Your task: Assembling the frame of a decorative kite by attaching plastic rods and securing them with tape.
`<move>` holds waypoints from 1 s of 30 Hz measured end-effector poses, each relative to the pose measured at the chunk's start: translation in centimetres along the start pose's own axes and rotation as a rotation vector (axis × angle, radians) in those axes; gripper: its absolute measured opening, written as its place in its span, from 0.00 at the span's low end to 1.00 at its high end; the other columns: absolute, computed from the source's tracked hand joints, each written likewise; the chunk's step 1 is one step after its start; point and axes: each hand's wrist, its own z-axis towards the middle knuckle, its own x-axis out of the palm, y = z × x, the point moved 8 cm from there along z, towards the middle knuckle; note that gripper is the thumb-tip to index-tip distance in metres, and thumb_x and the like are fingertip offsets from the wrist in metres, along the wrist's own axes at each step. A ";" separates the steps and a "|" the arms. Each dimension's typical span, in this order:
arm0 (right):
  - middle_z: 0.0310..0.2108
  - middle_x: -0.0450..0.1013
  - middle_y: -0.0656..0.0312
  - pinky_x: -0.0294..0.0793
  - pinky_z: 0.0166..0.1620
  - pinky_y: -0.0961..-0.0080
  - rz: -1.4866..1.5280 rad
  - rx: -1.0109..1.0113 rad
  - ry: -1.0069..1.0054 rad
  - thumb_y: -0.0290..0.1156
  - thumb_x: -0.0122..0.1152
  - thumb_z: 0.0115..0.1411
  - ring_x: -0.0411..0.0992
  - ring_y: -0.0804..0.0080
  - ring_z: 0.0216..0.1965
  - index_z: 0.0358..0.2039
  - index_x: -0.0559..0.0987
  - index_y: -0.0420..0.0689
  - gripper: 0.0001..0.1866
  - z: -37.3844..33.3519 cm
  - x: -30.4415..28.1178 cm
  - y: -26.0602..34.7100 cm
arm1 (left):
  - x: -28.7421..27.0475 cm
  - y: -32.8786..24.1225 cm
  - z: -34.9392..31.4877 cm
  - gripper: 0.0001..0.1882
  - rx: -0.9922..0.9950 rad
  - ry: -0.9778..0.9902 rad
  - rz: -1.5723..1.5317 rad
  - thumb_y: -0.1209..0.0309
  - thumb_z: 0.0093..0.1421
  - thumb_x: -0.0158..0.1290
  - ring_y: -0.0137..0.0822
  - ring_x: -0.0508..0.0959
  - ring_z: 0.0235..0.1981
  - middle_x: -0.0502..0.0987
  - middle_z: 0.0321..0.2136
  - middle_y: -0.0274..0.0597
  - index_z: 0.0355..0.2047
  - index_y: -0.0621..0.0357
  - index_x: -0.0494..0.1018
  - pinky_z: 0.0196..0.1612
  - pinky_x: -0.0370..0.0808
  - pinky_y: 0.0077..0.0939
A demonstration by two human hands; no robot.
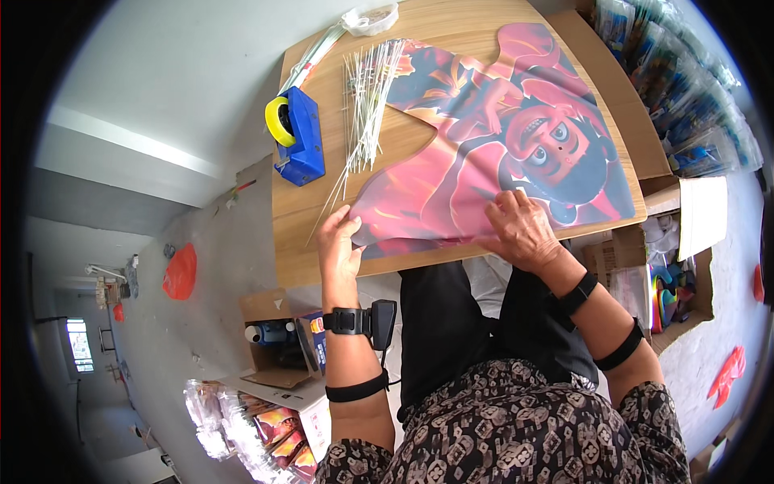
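A shiny fabric sheet [451, 189] printed with a cartoon figure in red, pink and dark blue lies across the table, its near edge folded or turned up. My left hand [337, 242] pinches the sheet's near left corner between thumb and fingers. On the near edge, further right, my right hand [524, 232] has its fingers curled down on the cloth and closed on it; the fingertips are partly hidden. A loose bundle of thin white rods [367, 105] lies just left of the sheet, some ends reaching toward my left hand.
A blue tape dispenser [303, 141] with yellow tape stands at the table's [294, 234] left edge. Behind it are more rods [318, 56] and a clear plastic tub [371, 19]. Open cardboard boxes [681, 294] flank the table, and bagged goods [685, 81] fill the far right.
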 end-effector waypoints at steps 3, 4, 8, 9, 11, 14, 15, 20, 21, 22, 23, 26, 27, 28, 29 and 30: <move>0.30 0.66 0.56 0.72 0.34 0.71 -0.072 -0.024 0.092 0.34 0.61 0.47 0.67 0.61 0.34 0.33 0.72 0.41 0.15 0.5 0.5 1.6 | 1.5 -0.6 0.5 0.19 0.007 0.121 -0.149 0.68 0.61 0.51 0.41 0.78 0.38 0.75 0.39 0.49 0.49 0.67 0.66 0.39 0.78 0.38; 0.30 0.66 0.55 0.72 0.33 0.71 -0.106 -0.023 0.150 0.36 0.62 0.47 0.67 0.61 0.35 0.34 0.72 0.40 0.17 0.4 1.0 1.9 | 2.2 -1.1 0.3 0.20 0.017 0.198 -0.232 0.68 0.62 0.50 0.42 0.78 0.38 0.74 0.41 0.51 0.50 0.70 0.65 0.41 0.77 0.40; 0.30 0.66 0.55 0.72 0.32 0.71 -0.188 -0.099 0.186 0.41 0.63 0.48 0.68 0.61 0.35 0.36 0.73 0.41 0.20 -0.3 3.5 1.3 | 2.4 -1.8 -0.5 0.18 -0.037 0.172 -0.163 0.67 0.63 0.49 0.40 0.78 0.37 0.75 0.40 0.47 0.46 0.70 0.68 0.41 0.78 0.39; 0.30 0.66 0.55 0.72 0.31 0.71 -0.173 -0.053 0.183 0.43 0.64 0.47 0.68 0.61 0.35 0.37 0.73 0.41 0.22 -0.3 3.6 0.8 | 1.8 -1.5 -0.7 0.18 -0.035 0.168 -0.160 0.67 0.63 0.49 0.40 0.78 0.37 0.75 0.40 0.47 0.46 0.70 0.68 0.41 0.78 0.39; 0.30 0.66 0.56 0.72 0.30 0.71 -0.149 -0.012 0.180 0.45 0.65 0.47 0.68 0.61 0.35 0.37 0.73 0.40 0.24 0.1 3.5 1.0 | -1.4 -0.5 -0.4 0.18 0.045 -0.011 0.251 0.67 0.62 0.51 0.35 0.77 0.37 0.75 0.39 0.43 0.47 0.69 0.69 0.39 0.78 0.36; 0.32 0.67 0.56 0.72 0.33 0.68 -0.053 0.053 0.286 0.47 0.66 0.44 0.68 0.60 0.37 0.37 0.73 0.40 0.26 1.1 3.3 2.2 | -1.1 0.3 -0.5 0.18 0.020 0.063 0.111 0.66 0.61 0.53 0.31 0.77 0.36 0.76 0.37 0.41 0.47 0.66 0.70 0.38 0.78 0.33; 0.33 0.68 0.56 0.71 0.35 0.66 0.001 -0.004 0.169 0.48 0.66 0.44 0.68 0.61 0.38 0.38 0.73 0.40 0.28 1.5 2.6 3.1 | 0.4 0.0 -1.1 0.18 0.029 0.134 -0.052 0.65 0.61 0.53 0.31 0.77 0.37 0.76 0.36 0.41 0.47 0.65 0.71 0.38 0.77 0.33; 0.35 0.69 0.58 0.70 0.38 0.62 0.130 -0.046 0.125 0.44 0.67 0.42 0.69 0.62 0.39 0.38 0.74 0.41 0.25 3.8 4.6 6.2 | 5.5 -1.7 -2.7 0.19 -0.066 0.274 -0.557 0.61 0.62 0.52 0.39 0.79 0.37 0.76 0.36 0.46 0.43 0.66 0.68 0.39 0.78 0.38; 0.35 0.69 0.58 0.70 0.38 0.62 0.131 -0.045 0.125 0.44 0.67 0.42 0.69 0.62 0.39 0.38 0.74 0.41 0.25 3.7 5.5 6.0 | 5.2 -1.4 -2.5 0.19 -0.067 0.274 -0.556 0.61 0.62 0.52 0.39 0.79 0.37 0.76 0.36 0.46 0.43 0.66 0.68 0.39 0.78 0.38; 0.34 0.69 0.58 0.71 0.36 0.62 0.153 0.019 0.108 0.40 0.66 0.43 0.70 0.61 0.37 0.36 0.74 0.41 0.22 3.7 6.4 5.2 | 4.3 -1.0 -2.0 0.19 0.002 0.236 -0.306 0.61 0.61 0.53 0.39 0.78 0.39 0.76 0.37 0.47 0.43 0.67 0.69 0.40 0.77 0.39; 0.32 0.70 0.59 0.72 0.34 0.62 0.179 0.080 0.088 0.37 0.65 0.43 0.71 0.60 0.35 0.34 0.74 0.41 0.19 3.9 7.4 4.6 | 3.1 -0.8 -1.5 0.19 0.073 0.190 -0.055 0.62 0.61 0.53 0.39 0.77 0.40 0.76 0.38 0.48 0.43 0.67 0.69 0.41 0.77 0.39; 0.28 0.71 0.54 0.71 0.30 0.62 0.511 0.349 -0.104 0.29 0.59 0.46 0.72 0.56 0.29 0.30 0.75 0.41 0.10 3.5 6.9 1.4 | -1.3 -0.8 -1.8 0.25 0.288 -0.164 0.753 0.64 0.51 0.62 0.48 0.77 0.36 0.75 0.37 0.53 0.42 0.70 0.69 0.41 0.75 0.39; 0.27 0.71 0.52 0.71 0.30 0.62 0.694 0.490 -0.158 0.27 0.57 0.47 0.72 0.55 0.28 0.29 0.75 0.41 0.08 3.0 7.1 0.2 | -1.5 -1.4 -2.5 0.27 0.436 -0.317 1.180 0.65 0.47 0.65 0.52 0.77 0.34 0.76 0.36 0.55 0.42 0.71 0.69 0.40 0.74 0.40; 0.23 0.70 0.49 0.69 0.30 0.64 0.773 0.558 -0.158 0.26 0.55 0.49 0.72 0.53 0.27 0.26 0.73 0.39 0.05 2.8 7.4 -0.2 | -1.3 -1.5 -2.6 0.29 0.557 -0.361 1.267 0.63 0.42 0.67 0.57 0.77 0.31 0.76 0.32 0.56 0.40 0.70 0.70 0.39 0.73 0.42; 0.23 0.70 0.49 0.69 0.30 0.64 0.768 0.561 -0.153 0.26 0.55 0.49 0.72 0.53 0.27 0.26 0.73 0.39 0.05 2.7 7.0 -0.5 | -0.4 -1.7 -2.7 0.29 0.552 -0.357 1.264 0.63 0.42 0.67 0.57 0.77 0.31 0.76 0.32 0.56 0.40 0.70 0.70 0.39 0.73 0.42; 0.23 0.70 0.49 0.69 0.30 0.65 0.836 0.659 -0.114 0.26 0.55 0.49 0.71 0.53 0.26 0.25 0.73 0.38 0.05 2.3 7.4 -1.0 | 0.2 -1.7 -2.1 0.27 0.352 -0.315 1.257 0.63 0.42 0.67 0.56 0.77 0.32 0.77 0.32 0.56 0.37 0.68 0.71 0.39 0.73 0.42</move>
